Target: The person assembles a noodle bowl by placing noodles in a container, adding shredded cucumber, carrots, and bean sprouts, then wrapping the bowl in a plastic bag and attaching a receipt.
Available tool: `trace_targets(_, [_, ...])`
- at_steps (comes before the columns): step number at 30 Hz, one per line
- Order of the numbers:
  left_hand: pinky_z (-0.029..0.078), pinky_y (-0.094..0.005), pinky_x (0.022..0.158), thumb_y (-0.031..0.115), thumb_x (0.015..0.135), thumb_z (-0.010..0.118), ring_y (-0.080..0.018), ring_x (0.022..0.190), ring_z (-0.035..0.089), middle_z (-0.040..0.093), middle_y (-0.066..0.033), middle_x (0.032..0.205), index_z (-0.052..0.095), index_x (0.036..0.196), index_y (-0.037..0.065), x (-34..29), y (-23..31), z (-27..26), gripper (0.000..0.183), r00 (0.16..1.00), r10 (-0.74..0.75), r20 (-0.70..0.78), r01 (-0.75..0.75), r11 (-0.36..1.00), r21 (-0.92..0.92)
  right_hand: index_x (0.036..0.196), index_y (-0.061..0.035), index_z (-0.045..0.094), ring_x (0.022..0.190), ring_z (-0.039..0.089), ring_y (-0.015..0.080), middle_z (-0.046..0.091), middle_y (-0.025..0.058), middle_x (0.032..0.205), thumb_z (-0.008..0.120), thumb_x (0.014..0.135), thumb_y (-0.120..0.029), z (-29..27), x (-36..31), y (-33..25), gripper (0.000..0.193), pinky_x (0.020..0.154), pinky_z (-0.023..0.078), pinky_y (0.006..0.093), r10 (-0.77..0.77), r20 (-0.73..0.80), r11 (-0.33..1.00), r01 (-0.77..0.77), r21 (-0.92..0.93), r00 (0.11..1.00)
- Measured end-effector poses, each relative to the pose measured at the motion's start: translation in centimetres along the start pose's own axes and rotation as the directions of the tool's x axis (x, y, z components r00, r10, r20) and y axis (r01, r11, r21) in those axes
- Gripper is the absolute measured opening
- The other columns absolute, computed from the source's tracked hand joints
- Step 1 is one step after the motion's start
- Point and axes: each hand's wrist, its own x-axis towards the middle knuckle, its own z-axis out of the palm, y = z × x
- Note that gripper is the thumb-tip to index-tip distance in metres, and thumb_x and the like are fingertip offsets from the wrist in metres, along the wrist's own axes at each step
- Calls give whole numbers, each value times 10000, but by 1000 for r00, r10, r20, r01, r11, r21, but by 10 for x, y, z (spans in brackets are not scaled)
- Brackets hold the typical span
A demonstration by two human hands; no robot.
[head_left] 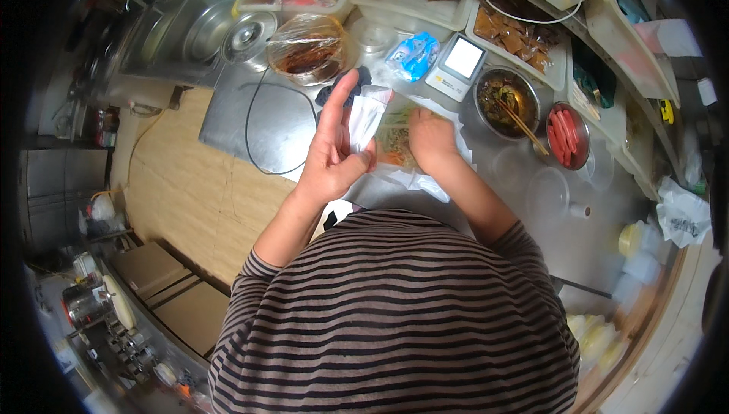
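Note:
My left hand [332, 148] grips a folded white paper sleeve [367, 116] between thumb and fingers, one finger stretched up along it. Beside it, my right hand [434, 141] reaches down with curled fingers into shredded vegetables [396, 147], green at the far side and orange nearer me. Its fingertips are partly hidden among the shreds. White plastic film [421, 185] lines the edges around the vegetables. A dark cloth [363, 78] lies just beyond my left hand.
Beyond my hands stand a blue packet [416, 56], a scale [457, 65] and a film-covered bowl [307, 46]. To the right are a sauce bowl [490, 89] with chopsticks and a bowl of pink sausages [563, 137]. A black cable [247, 137] loops over the left metal surface.

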Motion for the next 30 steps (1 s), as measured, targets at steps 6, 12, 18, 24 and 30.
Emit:
trace_targets(6, [460, -233, 609, -116, 618, 464, -127, 695, 552, 428, -263, 1348, 96, 1481, 80, -4, -3, -8, 958, 999, -4, -51, 4, 1000, 2, 1021, 7, 510, 807, 643, 321, 644, 183, 881, 701, 748, -293, -59, -28, -3, 448, 709, 503, 406, 53, 328, 972, -124, 201, 943])
trace_targets(12, [456, -237, 602, -113, 622, 468, -144, 665, 553, 419, -280, 1353, 98, 1482, 82, -2, -6, -5, 956, 999, 15, -31, -16, 1000, -23, 1050, 13, 504, 789, 638, 340, 653, 170, 821, 679, 760, -226, -42, -39, 18, 414, 709, 497, 420, -55, 420, 985, -19, 170, 906])
trace_targets(18, [459, -245, 599, -111, 615, 465, -150, 651, 553, 419, -283, 1352, 94, 1483, 81, 4, -7, -6, 963, 1000, 4, -27, -4, 1000, -8, 1107, -24, 529, 934, 602, 316, 638, 151, 957, 683, 746, -136, -76, -31, 6, 408, 810, 469, 406, -292, 251, 887, 163, 433, 923])
trace_targets(24, [469, -257, 614, -113, 608, 461, -169, 672, 575, 411, -302, 1347, 91, 1482, 77, 1, -2, -9, 968, 1000, -6, -19, 7, 1000, 4, 1198, -18, 499, 1063, 527, 308, 566, 161, 1132, 729, 725, -219, -100, -52, 20, 563, 893, 418, 387, -113, -126, 913, 153, 377, 986])
trace_targets(30, [511, -308, 712, -148, 723, 471, -214, 854, 633, 541, -246, 1199, 96, 1478, 94, -9, 0, -19, 877, 998, -56, 23, 59, 989, -137, 1194, -20, 495, 837, 599, 336, 618, 155, 913, 747, 713, -216, -114, -103, 60, 577, 742, 475, 412, 332, 64, 906, -337, 257, 941])
